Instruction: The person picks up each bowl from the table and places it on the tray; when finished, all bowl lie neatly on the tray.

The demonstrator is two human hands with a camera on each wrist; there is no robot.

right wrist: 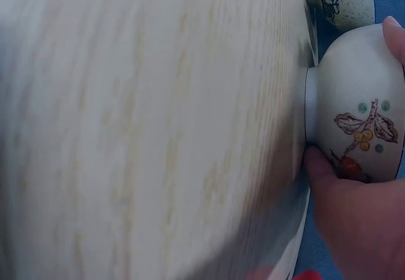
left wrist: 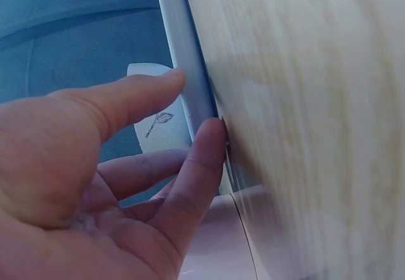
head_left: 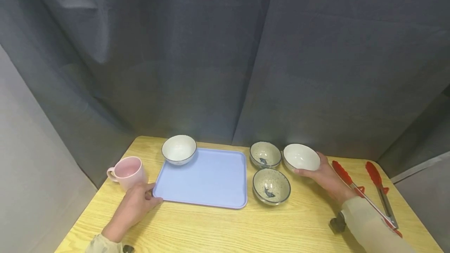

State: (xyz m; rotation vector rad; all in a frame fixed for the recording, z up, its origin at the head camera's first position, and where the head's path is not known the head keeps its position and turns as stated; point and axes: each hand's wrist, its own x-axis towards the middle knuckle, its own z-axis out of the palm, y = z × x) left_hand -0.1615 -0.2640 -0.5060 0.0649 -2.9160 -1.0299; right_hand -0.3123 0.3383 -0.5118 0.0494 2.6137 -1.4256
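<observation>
Your left hand (head_left: pixel 135 203) pinches the blue tray (head_left: pixel 207 179) at its corner, and your right hand (head_left: pixel 327 178) grips a white bowl (head_left: pixel 301 156) just beside a speckled bowl (head_left: pixel 265 154)

Blue tray (left wrist: pixel 186 45) partly beyond the left wrist view's top edge

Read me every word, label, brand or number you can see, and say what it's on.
No readable text shows anywhere.
The white bowl in the right hand shows only painted fruit and leaves.
The dark mark outside one speckled bowl is too unclear to make out.
</observation>
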